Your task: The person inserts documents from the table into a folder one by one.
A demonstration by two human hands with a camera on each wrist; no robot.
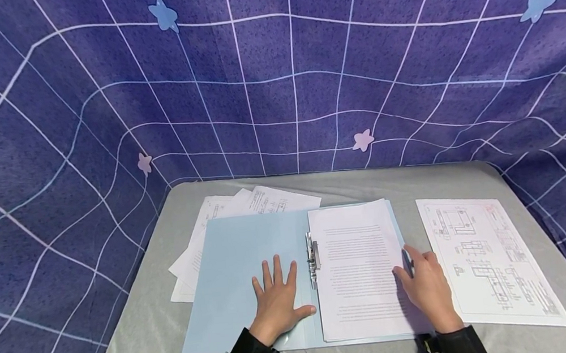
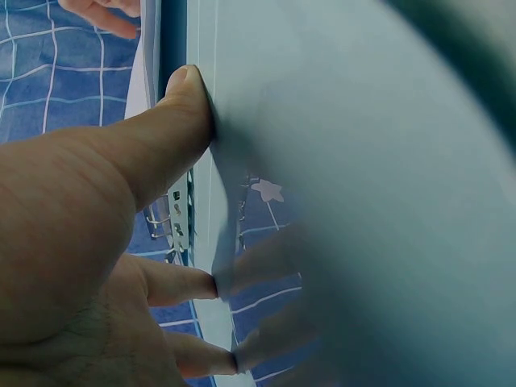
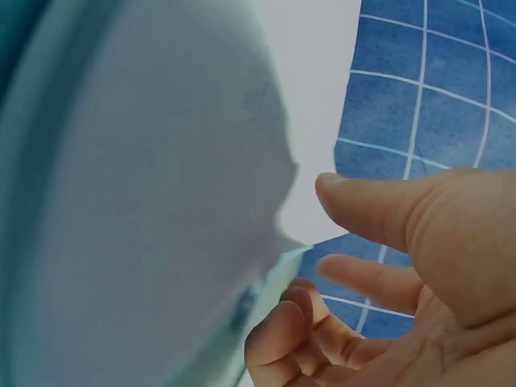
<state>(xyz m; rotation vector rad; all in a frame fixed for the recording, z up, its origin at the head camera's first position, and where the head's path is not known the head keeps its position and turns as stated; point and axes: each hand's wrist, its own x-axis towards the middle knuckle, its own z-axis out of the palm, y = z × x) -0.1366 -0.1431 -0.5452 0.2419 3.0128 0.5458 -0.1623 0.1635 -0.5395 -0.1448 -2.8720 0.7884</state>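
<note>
A light blue folder (image 1: 238,243) lies opened out on the table. Its metal lever clip (image 1: 314,261) stands along the spine, beside a stack of printed pages (image 1: 357,283) on the right half. My left hand (image 1: 277,302) rests on the bare left cover, fingers spread and straight, with the thumb (image 2: 184,93) reaching to the spine. At the right edge of the pages is my right hand (image 1: 429,284). Its thumb (image 3: 355,201) is at the paper edge, apart from the loosely bent fingers (image 3: 278,334), and nothing is gripped between them.
Several loose printed sheets (image 1: 194,259) stick out from beneath and behind the folder's left side. A sheet with technical drawings (image 1: 485,259) lies right of the folder. Grey cloth covers the table (image 1: 138,321), and a purple-blue gridded curtain (image 1: 270,98) hangs behind and at the sides.
</note>
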